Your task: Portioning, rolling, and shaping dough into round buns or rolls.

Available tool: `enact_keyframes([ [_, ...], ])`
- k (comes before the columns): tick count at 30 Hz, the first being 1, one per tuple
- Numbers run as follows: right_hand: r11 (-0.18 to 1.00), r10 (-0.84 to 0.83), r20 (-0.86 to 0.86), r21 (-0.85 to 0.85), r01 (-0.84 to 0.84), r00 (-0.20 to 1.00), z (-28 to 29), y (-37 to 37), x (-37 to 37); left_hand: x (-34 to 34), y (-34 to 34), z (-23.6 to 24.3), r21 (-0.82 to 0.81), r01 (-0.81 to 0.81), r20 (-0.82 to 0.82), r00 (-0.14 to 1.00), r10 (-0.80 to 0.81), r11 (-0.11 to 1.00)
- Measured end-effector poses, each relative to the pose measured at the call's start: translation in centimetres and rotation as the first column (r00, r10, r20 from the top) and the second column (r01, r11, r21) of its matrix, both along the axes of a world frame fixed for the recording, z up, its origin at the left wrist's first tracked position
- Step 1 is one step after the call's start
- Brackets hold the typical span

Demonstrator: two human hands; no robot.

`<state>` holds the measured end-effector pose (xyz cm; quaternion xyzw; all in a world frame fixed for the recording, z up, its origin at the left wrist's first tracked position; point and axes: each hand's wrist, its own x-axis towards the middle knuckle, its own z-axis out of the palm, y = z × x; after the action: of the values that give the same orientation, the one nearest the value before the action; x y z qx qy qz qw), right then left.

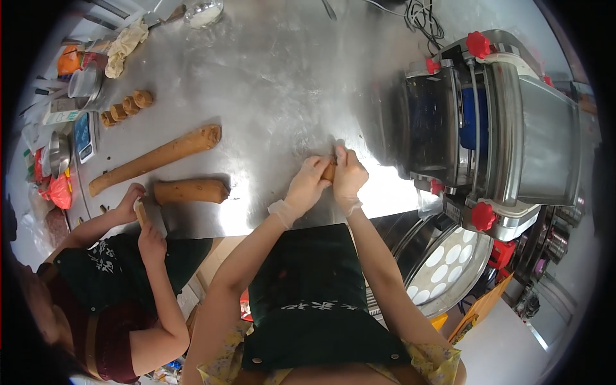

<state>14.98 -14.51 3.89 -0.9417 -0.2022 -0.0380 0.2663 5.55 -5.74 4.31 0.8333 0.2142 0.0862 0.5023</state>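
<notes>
My left hand (307,183) and my right hand (348,176), both in clear gloves, are closed round a small piece of brown dough (328,172) over the steel table (269,83), their fingers bent over it. To the left lie a long brown dough log (154,157) and a shorter, thicker log (189,191). Farther back at the left, several cut dough pieces (131,105) stand in a row.
A co-worker (157,295) at left holds a scraper (142,212). A steel machine with red knobs (516,135) occupies the right, above a round tray of white discs (416,307). Bowls (59,154), a scale (84,135), cloth (125,45) and cables (423,25) line the edges.
</notes>
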Motion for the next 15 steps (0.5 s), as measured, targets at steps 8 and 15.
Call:
enact_keyframes([
  [8, 0.997, -0.026, 0.197, 0.077, 0.01, 0.98, -0.5, -1.3, -0.9, -1.2, -0.5, 1.6, -0.025, 0.09, 0.032, 0.995, -0.089, 0.996],
  [15, 0.978, -0.153, -0.124, 0.121, 0.167, 0.981, 0.2, -2.2, -3.2, -2.6, -1.3, 1.3, 0.213, 0.35, -0.042, 0.936, -0.35, 0.912],
])
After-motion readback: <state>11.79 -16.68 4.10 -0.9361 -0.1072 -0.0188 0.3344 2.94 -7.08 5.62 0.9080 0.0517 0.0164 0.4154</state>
